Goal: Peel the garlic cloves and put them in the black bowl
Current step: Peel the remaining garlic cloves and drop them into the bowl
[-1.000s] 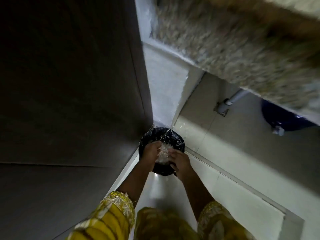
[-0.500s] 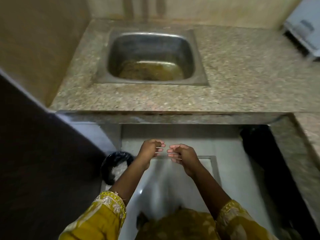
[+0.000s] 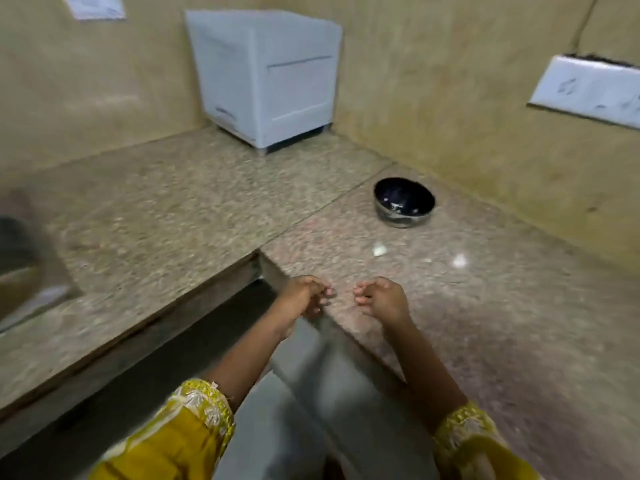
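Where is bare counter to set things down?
Widest free patch: counter between the sink and the white box. Also free: right of the bowl up to the wall, and between the right hand and the bowl, save one small pale scrap. Nowhere crowded; the corner by the box is tightest.

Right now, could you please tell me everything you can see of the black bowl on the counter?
The black bowl is small and round, dark and glossy inside, its outer wall like shiny metal. It stands upright on the speckled stone counter, near the beige wall. Pale glints show inside; blur hides whether they are cloves or reflections. Only the counter touches it; the left hand and right hand are held apart from it.
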